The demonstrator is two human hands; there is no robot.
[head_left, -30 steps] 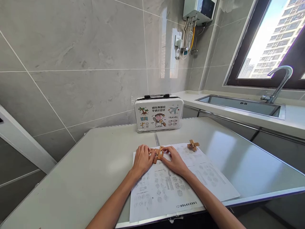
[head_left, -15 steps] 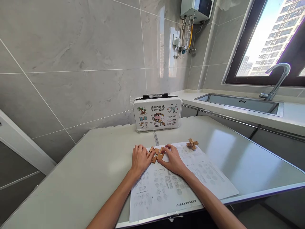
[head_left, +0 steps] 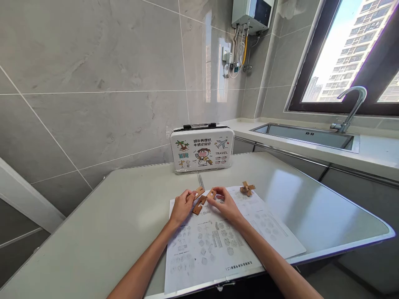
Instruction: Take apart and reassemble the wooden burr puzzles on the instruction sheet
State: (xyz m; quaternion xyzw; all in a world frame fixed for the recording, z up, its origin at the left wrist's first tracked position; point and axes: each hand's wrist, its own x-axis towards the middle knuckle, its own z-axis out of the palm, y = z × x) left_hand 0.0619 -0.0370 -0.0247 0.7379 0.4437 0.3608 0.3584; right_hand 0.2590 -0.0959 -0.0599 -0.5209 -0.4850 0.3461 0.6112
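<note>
Two notched wooden puzzle pieces are held a little above a printed instruction sheet on the grey table. My left hand pinches the left ends of the pieces. My right hand pinches the right end of the upper piece between thumb and fingers. The two pieces cross or overlap where the hands meet. A small assembled wooden cross lies on the sheet's far right corner, apart from both hands.
A white tin case with cartoon prints stands at the table's back edge against the tiled wall. A sink with a curved faucet is at the right under a window. A water heater hangs high on the wall.
Both hands have lifted from lying flat over the pieces to pinching them, raising the pieces slightly off the sheet. The camera has swung a little to the right.
</note>
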